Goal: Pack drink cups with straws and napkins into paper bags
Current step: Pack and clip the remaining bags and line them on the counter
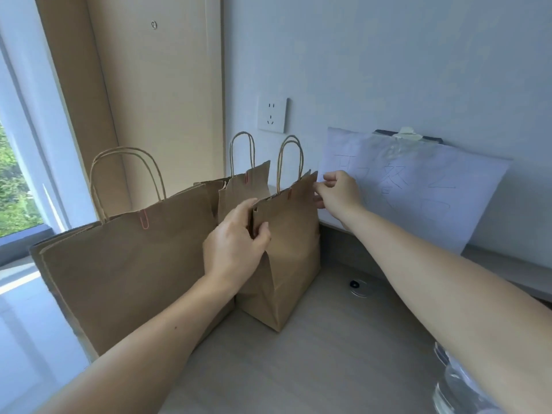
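Three brown paper bags with twisted handles stand on the grey table [313, 369], each clipped shut at the top with a red paper clip. The large bag [125, 279] is at the left, a small bag [242, 189] stands behind, and another small bag [292, 249] is in the middle. My left hand [236, 246] grips the left upper edge of the middle small bag. My right hand [337, 189] pinches that bag's top right corner. No cups, straws or napkins show outside the bags.
A white paper sheet [418, 189] with handwriting leans against the wall at the right. A wall socket [272, 115] sits above the bags. A clear plastic item [451, 386] is at the bottom right corner. A small round fitting [357, 285] lies in the table. Window at left.
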### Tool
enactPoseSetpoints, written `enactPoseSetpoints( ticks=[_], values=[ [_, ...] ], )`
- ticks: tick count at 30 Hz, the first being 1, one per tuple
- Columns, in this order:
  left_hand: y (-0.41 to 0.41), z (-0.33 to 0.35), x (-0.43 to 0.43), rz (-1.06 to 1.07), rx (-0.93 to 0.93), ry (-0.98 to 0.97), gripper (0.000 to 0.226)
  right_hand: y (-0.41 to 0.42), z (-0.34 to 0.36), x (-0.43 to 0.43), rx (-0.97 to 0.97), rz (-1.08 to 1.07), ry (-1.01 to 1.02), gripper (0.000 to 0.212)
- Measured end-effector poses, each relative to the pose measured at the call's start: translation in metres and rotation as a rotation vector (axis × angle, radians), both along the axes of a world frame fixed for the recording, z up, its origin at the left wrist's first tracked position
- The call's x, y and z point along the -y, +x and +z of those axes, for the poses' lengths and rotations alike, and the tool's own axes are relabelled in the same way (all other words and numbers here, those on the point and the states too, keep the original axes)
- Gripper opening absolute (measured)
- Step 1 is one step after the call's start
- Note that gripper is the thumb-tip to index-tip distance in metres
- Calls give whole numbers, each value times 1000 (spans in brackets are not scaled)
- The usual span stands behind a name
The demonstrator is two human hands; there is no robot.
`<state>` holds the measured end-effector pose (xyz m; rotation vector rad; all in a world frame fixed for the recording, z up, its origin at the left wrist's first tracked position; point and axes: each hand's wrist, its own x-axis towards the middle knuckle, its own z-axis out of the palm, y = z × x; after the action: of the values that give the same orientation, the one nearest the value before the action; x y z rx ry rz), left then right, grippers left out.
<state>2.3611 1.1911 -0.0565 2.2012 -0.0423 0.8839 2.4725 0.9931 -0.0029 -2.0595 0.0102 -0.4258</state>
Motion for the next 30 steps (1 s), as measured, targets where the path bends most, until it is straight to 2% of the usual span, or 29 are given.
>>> enactPoseSetpoints(
  ticks=[2,4,8,11,14,18,24,30],
  values=[
    [-1,4,4,5,74,42,63,-13,1,8,7,19,2,43],
    [-4,12,12,57,176,137,77,-29,2,21,-11,31,-92,47],
    [-15,27,43,79,230,374,75,-63,3,59,-92,95,-442,62],
    [-28,32,78,4,132,516,73,-96,6,96,-141,102,-572,69],
    [-48,35,123,-75,3,584,70,-136,12,140,-152,67,-597,71],
    [-86,42,189,-165,-81,613,69,-199,21,204,-151,8,-595,73],
    [-151,69,286,-292,-125,699,69,-306,29,300,-119,-115,-581,68],
    [-225,72,401,-458,-120,761,71,-417,15,392,-181,-205,-526,68]
  ],
)
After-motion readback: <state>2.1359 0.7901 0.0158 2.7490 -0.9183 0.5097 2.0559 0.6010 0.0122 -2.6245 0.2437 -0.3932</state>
